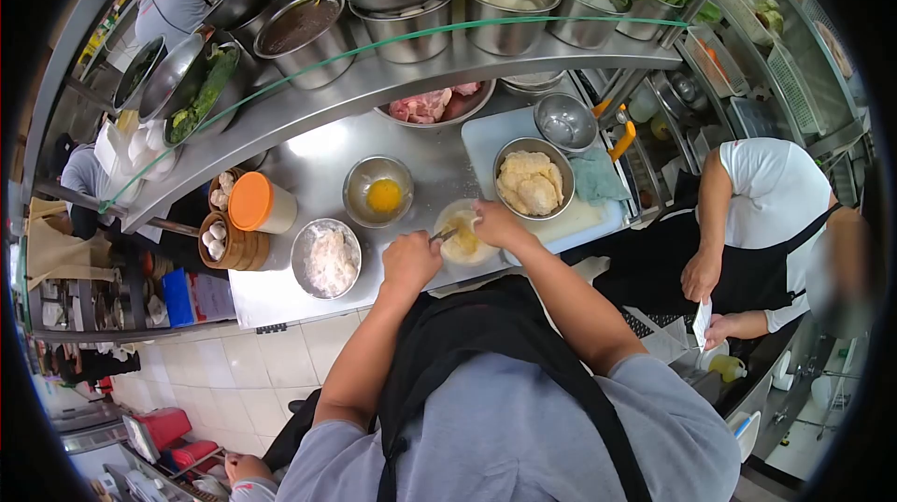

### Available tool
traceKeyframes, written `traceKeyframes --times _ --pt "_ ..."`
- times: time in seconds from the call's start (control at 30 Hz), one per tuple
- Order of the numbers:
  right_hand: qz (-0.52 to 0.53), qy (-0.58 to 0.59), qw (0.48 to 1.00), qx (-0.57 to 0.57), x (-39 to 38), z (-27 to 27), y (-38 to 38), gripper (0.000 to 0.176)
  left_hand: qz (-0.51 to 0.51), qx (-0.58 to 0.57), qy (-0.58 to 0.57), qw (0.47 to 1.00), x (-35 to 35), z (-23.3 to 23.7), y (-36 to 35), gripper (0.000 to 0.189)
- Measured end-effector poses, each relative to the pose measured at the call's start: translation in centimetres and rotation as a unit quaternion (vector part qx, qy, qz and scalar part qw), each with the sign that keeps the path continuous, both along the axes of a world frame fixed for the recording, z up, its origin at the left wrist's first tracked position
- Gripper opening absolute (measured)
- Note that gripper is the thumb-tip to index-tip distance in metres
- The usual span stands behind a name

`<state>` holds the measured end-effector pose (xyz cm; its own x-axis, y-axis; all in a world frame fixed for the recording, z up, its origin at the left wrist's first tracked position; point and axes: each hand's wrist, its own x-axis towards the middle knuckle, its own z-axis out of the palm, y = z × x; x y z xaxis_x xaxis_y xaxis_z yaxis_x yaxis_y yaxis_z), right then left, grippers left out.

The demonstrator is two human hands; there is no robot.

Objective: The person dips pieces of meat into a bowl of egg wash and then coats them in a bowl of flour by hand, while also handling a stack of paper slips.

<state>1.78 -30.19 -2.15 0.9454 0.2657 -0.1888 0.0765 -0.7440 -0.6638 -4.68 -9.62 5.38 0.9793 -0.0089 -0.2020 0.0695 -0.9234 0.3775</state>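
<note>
My left hand is closed around the handle of a metal utensil; its working end reaches into a pale bowl of yellowish-white coating, and its kind is not clear. At that bowl's right rim, my right hand has its fingers bent inward; what they grip is hidden. A steel bowl with beaten egg or yolk stands just behind. To the left is a steel bowl of white flour with lumps in it. Coated pieces of food fill a steel bowl on the right.
The coated-food bowl and a small steel bowl stand on a white cutting board beside a green cloth. Raw meat lies under the overhead shelf. An orange-lidded tub is left. A co-worker stands right.
</note>
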Motion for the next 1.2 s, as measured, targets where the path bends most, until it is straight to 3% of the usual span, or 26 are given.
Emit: traceKeyframes --times 0.1,0.23,0.3,0.37,0.47,0.5,0.57,0.6,0.67,0.77,1.0,1.07,1.13,1.2 --pt "0.053 0.078 0.993 -0.068 -0.5 -2.2 2.0 0.045 -0.002 0.02 -0.013 1.0 -0.3 1.5 0.6 0.027" --pt "-0.016 0.02 0.996 -0.083 -0.3 -9.3 4.0 0.042 0.009 -0.008 0.004 1.0 -0.7 4.1 2.5 0.027" --pt "-0.024 0.004 0.997 -0.074 0.2 -9.4 3.7 0.045 0.03 -0.044 -0.014 0.999 -1.0 4.2 3.7 0.027" --pt "0.018 0.225 0.974 -0.016 1.3 -6.3 2.9 0.064 0.053 -0.082 -0.033 0.995 -1.6 4.2 4.8 0.027" --pt "0.048 0.27 0.962 -0.02 2.2 -4.8 2.8 0.06 0.109 -0.152 -0.041 0.981 -2.6 4.4 6.4 0.026" --pt "0.052 0.269 0.961 -0.023 1.9 -4.2 2.8 0.06 0.114 -0.154 -0.042 0.981 -3.0 4.3 7.0 0.026" --pt "0.086 0.072 0.988 -0.109 0.8 -3.2 2.8 0.053 0.123 -0.182 -0.079 0.972 -3.7 4.0 8.1 0.025" --pt "0.09 0.072 0.987 -0.111 0.2 -2.5 3.0 0.053 0.129 -0.19 -0.085 0.969 -4.1 3.4 8.8 0.024" --pt "0.028 -0.047 0.984 -0.17 -1.1 -1.7 3.5 0.045 0.144 -0.202 -0.083 0.965 -4.6 3.2 9.7 0.024" --pt "0.071 -0.024 0.981 -0.181 -2.3 -2.9 4.0 0.042 0.172 -0.215 -0.061 0.959 -5.0 2.6 10.4 0.023" --pt "0.155 0.086 0.98 -0.091 -0.2 1.2 2.0 0.03 0.239 -0.243 -0.086 0.936 -5.6 1.8 13.4 0.025" --pt "0.202 0.053 0.973 -0.098 0.5 -0.2 2.7 0.027 0.275 -0.282 -0.092 0.915 -5.5 1.7 14.5 0.026" --pt "0.182 0.07 0.977 -0.084 -0.3 -5.7 3.9 0.027 0.294 -0.287 -0.105 0.906 -5.5 0.9 15.8 0.028" --pt "0.159 0.08 0.982 -0.068 0.1 -7.1 4.8 0.027 0.296 -0.291 -0.111 0.903 -4.9 0.4 16.8 0.029"
